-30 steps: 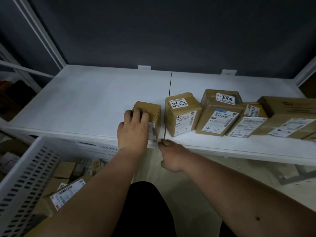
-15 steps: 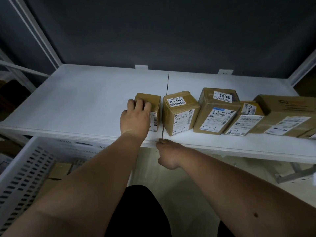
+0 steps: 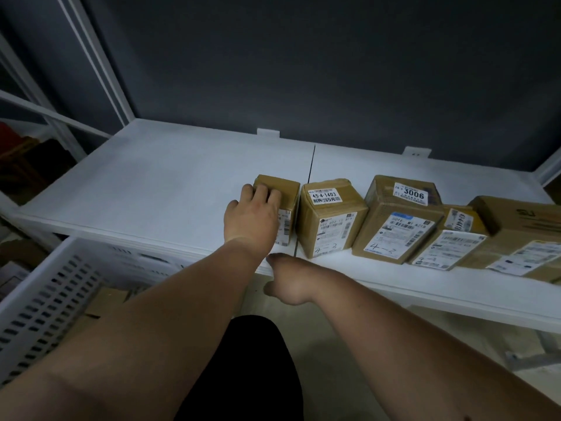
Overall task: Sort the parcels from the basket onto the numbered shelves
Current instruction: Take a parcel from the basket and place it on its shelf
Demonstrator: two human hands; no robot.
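A small brown parcel [image 3: 283,189] stands on the white shelf [image 3: 151,192], leftmost in a row of cardboard parcels. My left hand [image 3: 252,215] lies over its left and top side with the fingers curled over the top edge. To its right stand a parcel labelled 45-4-1403 [image 3: 331,217] and one labelled 3006 [image 3: 400,217]. My right hand [image 3: 288,282] is at the shelf's front edge, thumb on the lip, fingers hidden under it. The white perforated basket [image 3: 36,299] sits lower left with brown parcels inside.
More parcels [image 3: 516,238] fill the right end of the shelf. The shelf's left half is bare white board. White frame posts [image 3: 91,56] rise at the left. A dark wall backs the shelf. Beige floor lies below.
The left hand has slid the small parcel slightly farther in, up against the 45-4-1403 parcel. The camera has lifted, showing less of the basket. The right hand stays at the shelf edge.
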